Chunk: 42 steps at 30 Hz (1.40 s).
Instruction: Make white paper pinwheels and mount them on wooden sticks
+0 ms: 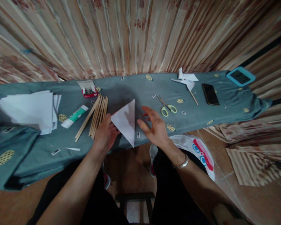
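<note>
A white sheet of paper folded into a triangle (125, 122) is held by one corner in my left hand (105, 132), just above the front of the table. My right hand (154, 127) is to the right of the paper, apart from it, with fingers spread and nothing in them. Close by my left hand lie several wooden sticks (98, 114) and a green and white glue stick (75, 116). Green-handled scissors (166, 107) rest beyond my right hand, blades pointing away.
A stack of white paper (25, 109) lies at the left, near an open red box (89, 90) of small metal pieces. A paper pinwheel (186, 82) on a stick, a black phone (210, 94) and a blue-framed digital clock (240, 77) are at the right. A curtain (131, 37) hangs behind.
</note>
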Available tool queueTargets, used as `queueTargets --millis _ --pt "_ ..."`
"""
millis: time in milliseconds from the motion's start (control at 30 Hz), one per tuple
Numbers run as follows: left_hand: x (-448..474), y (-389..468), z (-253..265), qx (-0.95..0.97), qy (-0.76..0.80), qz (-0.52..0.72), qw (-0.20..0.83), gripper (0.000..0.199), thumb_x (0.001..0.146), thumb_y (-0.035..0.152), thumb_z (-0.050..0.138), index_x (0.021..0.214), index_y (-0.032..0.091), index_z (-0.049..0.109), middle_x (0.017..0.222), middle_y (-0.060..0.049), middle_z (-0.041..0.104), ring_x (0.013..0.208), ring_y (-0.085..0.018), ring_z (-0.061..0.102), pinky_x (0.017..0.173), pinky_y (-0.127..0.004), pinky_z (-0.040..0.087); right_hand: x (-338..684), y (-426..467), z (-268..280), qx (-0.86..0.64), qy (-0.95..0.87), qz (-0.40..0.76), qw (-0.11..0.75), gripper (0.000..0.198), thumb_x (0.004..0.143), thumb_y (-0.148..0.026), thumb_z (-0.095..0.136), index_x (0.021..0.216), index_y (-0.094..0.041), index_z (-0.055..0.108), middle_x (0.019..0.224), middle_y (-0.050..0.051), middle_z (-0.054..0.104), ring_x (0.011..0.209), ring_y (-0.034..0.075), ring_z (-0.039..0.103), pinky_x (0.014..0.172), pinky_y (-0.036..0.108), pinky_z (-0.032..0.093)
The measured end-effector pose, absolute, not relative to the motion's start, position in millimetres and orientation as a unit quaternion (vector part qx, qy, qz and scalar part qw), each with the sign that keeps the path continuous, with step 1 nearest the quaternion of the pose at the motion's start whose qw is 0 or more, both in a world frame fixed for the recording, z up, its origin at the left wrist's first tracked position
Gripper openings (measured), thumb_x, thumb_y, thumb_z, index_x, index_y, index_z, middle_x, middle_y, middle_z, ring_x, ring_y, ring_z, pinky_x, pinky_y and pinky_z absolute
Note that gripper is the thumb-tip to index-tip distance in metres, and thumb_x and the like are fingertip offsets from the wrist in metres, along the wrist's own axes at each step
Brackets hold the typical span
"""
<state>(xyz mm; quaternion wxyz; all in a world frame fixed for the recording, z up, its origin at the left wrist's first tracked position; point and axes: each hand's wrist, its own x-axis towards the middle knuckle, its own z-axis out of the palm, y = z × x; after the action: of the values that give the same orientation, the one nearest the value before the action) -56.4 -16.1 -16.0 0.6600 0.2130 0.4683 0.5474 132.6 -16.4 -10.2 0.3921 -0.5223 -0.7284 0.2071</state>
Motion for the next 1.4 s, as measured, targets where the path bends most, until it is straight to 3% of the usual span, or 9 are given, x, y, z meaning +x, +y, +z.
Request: queueTargets --millis 133,267,533,667,833,967,1100,1167,1400 --pt "-55 -16 -13 0.213 0.446 0.530 0.688 0.049 0.096 0.054 0.038 0.094 0.017 0.069 0.090 -0.010 0.075 0.096 -0.024 0.071 0.080 -0.035 0.058 111 -26 -19 -0.483 -0.790 0.161 0.342 0.068 0.086 -0.053 0.063 0.141 -0.017 0.045 0.141 0.017 0.054 0.132 0.031 0.049 0.110 0.052 0.042" --pt "-53 -17 -15 0.217 0.442 0.538 0.685 0.048 0.094 0.056 0.041 0.099 0.016 0.068 0.094 -0.010 0.074 0.096 -0.024 0.070 0.080 -0.035 0.058 99 -28 -22 -0.479 -0.804 0.142 0.323 0.083 0.080 -0.056 0.068 0.144 -0.011 0.039 0.147 0.023 0.046 0.138 0.033 0.043 0.114 0.052 0.038" --pt "-54 -21 -21 0.262 0.459 0.548 0.649 0.024 0.078 0.036 0.071 0.094 0.018 0.068 0.085 -0.004 0.073 0.079 -0.018 0.070 0.066 -0.028 0.057 90 -26 -25 -0.478 -0.811 0.136 0.310 0.066 0.088 -0.032 0.055 0.145 -0.007 0.035 0.145 0.023 0.048 0.137 0.032 0.044 0.115 0.050 0.039" --pt "-53 -22 -24 0.280 0.477 0.543 0.632 0.033 0.070 0.034 0.076 0.097 0.018 0.067 0.084 -0.002 0.071 0.076 -0.016 0.068 0.064 -0.027 0.055 92 -28 -24 -0.478 -0.801 0.152 0.328 0.062 0.088 -0.027 0.051 0.147 -0.013 0.034 0.143 0.019 0.052 0.132 0.029 0.050 0.109 0.048 0.047" --pt "-53 -20 -28 0.318 0.500 0.558 0.580 0.065 0.063 0.022 0.077 0.125 0.020 0.058 0.085 0.001 0.069 0.079 -0.016 0.066 0.074 -0.029 0.055 107 -26 -20 -0.487 -0.771 0.197 0.361 0.065 0.092 -0.032 0.049 0.151 -0.021 0.025 0.147 0.016 0.048 0.123 0.028 0.059 0.095 0.046 0.057" --pt "-60 -15 -33 0.348 0.520 0.571 0.532 0.079 0.061 0.019 0.075 0.135 0.020 0.049 0.087 0.000 0.068 0.073 -0.016 0.064 0.071 -0.031 0.055 132 -19 -23 -0.510 -0.750 0.170 0.385 0.070 0.095 -0.030 0.046 0.155 -0.025 0.013 0.158 0.013 0.034 0.133 0.030 0.051 0.097 0.049 0.055" --pt "-64 -12 -38 0.359 0.524 0.582 0.507 0.081 0.058 0.020 0.076 0.134 0.024 0.049 0.120 -0.008 0.065 0.080 -0.018 0.065 0.068 -0.032 0.055 155 -12 -31 -0.547 -0.749 0.128 0.352 0.067 0.093 -0.030 0.050 0.154 -0.022 0.023 0.159 0.015 0.031 0.145 0.034 0.033 0.108 0.055 0.045" --pt "-63 -13 -39 0.362 0.525 0.579 0.508 0.082 0.059 0.022 0.076 0.135 0.025 0.046 0.122 -0.009 0.065 0.088 -0.021 0.067 0.071 -0.034 0.056 163 -9 -34 -0.569 -0.743 0.114 0.332 0.064 0.091 -0.031 0.054 0.149 -0.015 0.034 0.156 0.019 0.034 0.146 0.036 0.032 0.113 0.057 0.039" --pt "-48 -12 -40 0.428 0.522 0.565 0.474 0.066 0.062 0.031 0.075 0.122 0.019 0.052 0.119 -0.010 0.067 0.109 -0.026 0.064 0.093 -0.038 0.052 164 -1 -39 -0.591 -0.719 0.166 0.326 0.058 0.089 -0.033 0.058 0.141 -0.011 0.045 0.149 0.023 0.042 0.133 0.033 0.050 0.100 0.050 0.052"
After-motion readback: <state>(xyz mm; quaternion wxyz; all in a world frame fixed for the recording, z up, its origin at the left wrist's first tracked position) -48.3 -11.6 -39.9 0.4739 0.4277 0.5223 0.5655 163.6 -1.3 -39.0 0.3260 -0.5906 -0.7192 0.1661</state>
